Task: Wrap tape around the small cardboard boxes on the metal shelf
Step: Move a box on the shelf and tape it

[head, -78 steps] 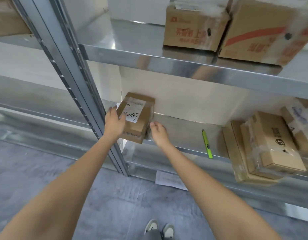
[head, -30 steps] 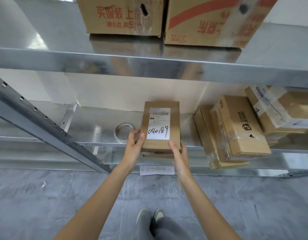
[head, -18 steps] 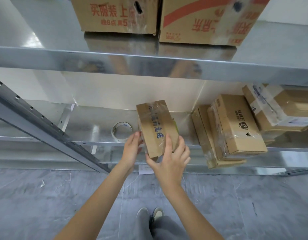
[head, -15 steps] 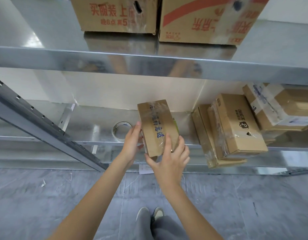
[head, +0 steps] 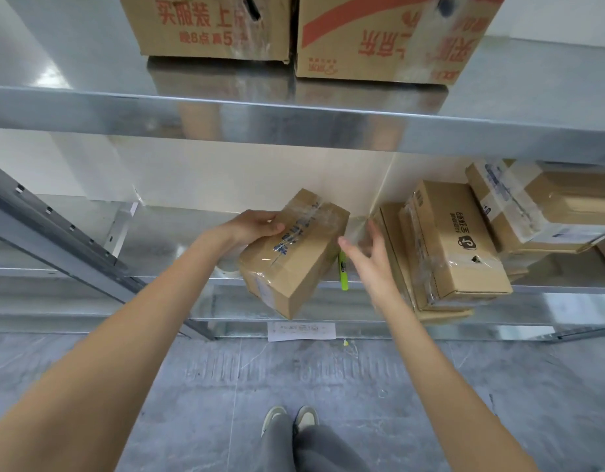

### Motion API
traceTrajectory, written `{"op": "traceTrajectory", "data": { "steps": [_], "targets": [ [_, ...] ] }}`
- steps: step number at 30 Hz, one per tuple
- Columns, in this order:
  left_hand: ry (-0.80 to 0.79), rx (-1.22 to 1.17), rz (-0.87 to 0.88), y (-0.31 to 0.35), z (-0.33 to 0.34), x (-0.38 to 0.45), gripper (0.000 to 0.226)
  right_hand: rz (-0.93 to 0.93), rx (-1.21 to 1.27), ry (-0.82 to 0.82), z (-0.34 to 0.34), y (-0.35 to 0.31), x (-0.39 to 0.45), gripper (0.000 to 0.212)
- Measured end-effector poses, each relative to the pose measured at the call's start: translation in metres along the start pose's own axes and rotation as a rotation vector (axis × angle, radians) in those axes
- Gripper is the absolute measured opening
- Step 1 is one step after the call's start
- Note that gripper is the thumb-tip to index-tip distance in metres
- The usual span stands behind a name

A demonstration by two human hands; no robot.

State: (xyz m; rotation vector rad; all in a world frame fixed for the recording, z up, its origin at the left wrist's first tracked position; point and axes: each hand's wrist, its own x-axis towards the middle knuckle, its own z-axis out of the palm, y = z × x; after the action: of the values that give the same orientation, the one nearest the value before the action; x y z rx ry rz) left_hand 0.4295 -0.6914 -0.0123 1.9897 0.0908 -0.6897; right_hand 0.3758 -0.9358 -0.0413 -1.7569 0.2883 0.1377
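A person's left hand [head: 251,227] grips the upper left edge of a small brown cardboard box [head: 294,253] banded with clear, blue-printed tape, fingers curled over its top, holding it tilted above the front lip of the lower steel shelf [head: 178,279]. Half a second earlier the box stood more upright between both hands; it now leans with its far end up to the right and its near corner dipping past the shelf edge. The right hand [head: 370,258], which had been cupped against the box's near face, has come off it and hangs just beside its right side, fingers spread and blurred, touching nothing that can be made out. With that hand gone, a lime-green marker pen [head: 343,272] shows on the shelf between box and hand. The roll of clear tape seen earlier to the left is now mostly hidden behind the left wrist. To the right, a stack of film-wrapped brown parcels [head: 454,243] lies unmoved on the same shelf. Two large printed cartons [head: 372,35] sit on the shelf above.
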Motion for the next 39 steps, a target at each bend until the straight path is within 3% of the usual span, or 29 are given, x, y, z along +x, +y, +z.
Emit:
{"op": "traceTrajectory", "data": {
  "steps": [3, 5, 8, 10, 11, 14, 18, 20, 28, 32, 34, 36, 39],
  "targets": [
    [0.014, 0.082, 0.021, 0.005, 0.002, 0.004, 0.039, 0.079, 0.006, -0.105, -0.001, -0.011, 0.025, 0.088],
    [0.133, 0.116, 0.084, 0.0, 0.009, 0.005, 0.041, 0.095, -0.033, -0.176, 0.003, -0.013, 0.032, 0.078],
    [0.625, -0.126, 0.231, -0.029, 0.028, -0.004, 0.025, 0.073, -0.021, -0.141, 0.01, -0.007, 0.034, 0.051],
    [0.839, -0.25, 0.143, -0.061, 0.034, -0.011, 0.03, 0.079, 0.008, -0.105, 0.013, 0.0, 0.032, 0.046],
    [0.821, -0.248, 0.071, -0.078, 0.036, -0.014, 0.033, 0.089, 0.027, -0.097, 0.013, 0.002, 0.03, 0.045],
    [0.569, -0.052, -0.015, -0.119, 0.041, -0.02, 0.036, 0.094, 0.09, -0.079, 0.014, 0.005, 0.026, 0.038],
    [0.406, 0.561, 0.185, -0.14, 0.034, -0.019, 0.023, 0.09, 0.1, -0.056, 0.017, 0.004, 0.026, 0.04],
    [0.415, 0.703, 0.186, -0.147, 0.024, -0.019, 0.026, 0.086, 0.107, -0.04, 0.019, 0.005, 0.025, 0.039],
    [0.546, 0.702, -0.214, -0.169, -0.03, -0.023, 0.033, 0.046, 0.171, 0.11, 0.038, 0.014, 0.015, 0.04],
    [0.559, 0.713, -0.226, -0.175, -0.046, -0.025, 0.033, 0.063, 0.15, 0.216, 0.055, 0.012, 0.007, 0.055],
    [0.705, 0.588, -0.117, -0.164, -0.039, -0.024, 0.034, 0.064, 0.171, 0.264, 0.065, 0.01, 0.003, 0.058],
    [0.815, 0.158, 0.059, -0.139, -0.02, -0.027, 0.036, 0.064, 0.189, 0.303, 0.076, 0.009, 0.0, 0.059],
    [0.67, -0.451, 0.059, -0.102, 0.02, -0.031, 0.047, 0.048, 0.159, 0.289, 0.081, 0.009, -0.004, 0.053]
  ]
}}
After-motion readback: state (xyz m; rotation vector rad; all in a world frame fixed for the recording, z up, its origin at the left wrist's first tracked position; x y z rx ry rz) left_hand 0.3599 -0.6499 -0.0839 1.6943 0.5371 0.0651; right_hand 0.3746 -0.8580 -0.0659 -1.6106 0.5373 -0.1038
